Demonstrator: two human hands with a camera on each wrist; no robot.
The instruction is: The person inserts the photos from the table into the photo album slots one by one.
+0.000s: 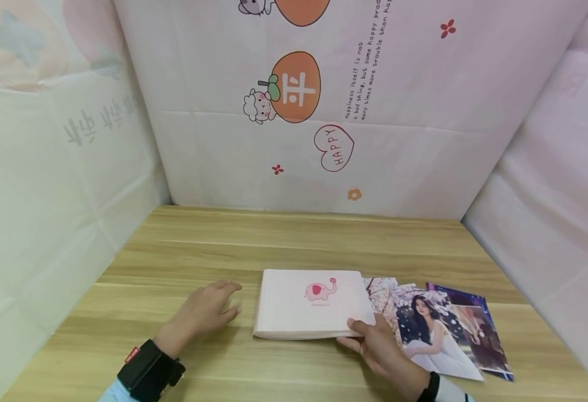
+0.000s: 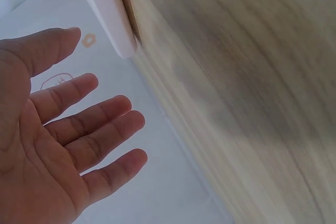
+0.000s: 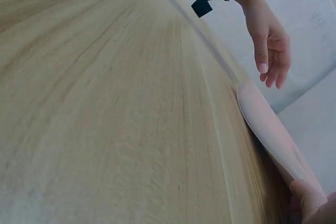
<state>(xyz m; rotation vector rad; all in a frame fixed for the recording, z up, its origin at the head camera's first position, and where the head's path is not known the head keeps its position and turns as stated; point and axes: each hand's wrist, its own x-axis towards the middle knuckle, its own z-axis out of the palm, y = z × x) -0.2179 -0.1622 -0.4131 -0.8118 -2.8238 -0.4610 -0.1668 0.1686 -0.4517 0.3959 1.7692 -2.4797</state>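
A white photo album (image 1: 286,307) with a pink elephant on its cover lies closed on the table. My right hand (image 1: 381,347) pinches its near right corner, thumb on the cover and a finger below the edge. In the right wrist view, that hand (image 3: 312,203) grips the album (image 3: 270,127) at the lower right. To the album's left my left hand (image 1: 205,312) hovers apart from it, holding nothing. The left wrist view shows this hand (image 2: 58,150) with fingers spread and slightly bent, near the album's edge (image 2: 107,17).
Several loose photos lie overlapping right of the album: a woman in a white dress (image 1: 441,335), a darker purple-edged one (image 1: 492,340) and a blossom picture (image 1: 381,293) partly under the album. White printed cloth (image 1: 213,162) walls the wooden table (image 1: 198,240) at back and sides.
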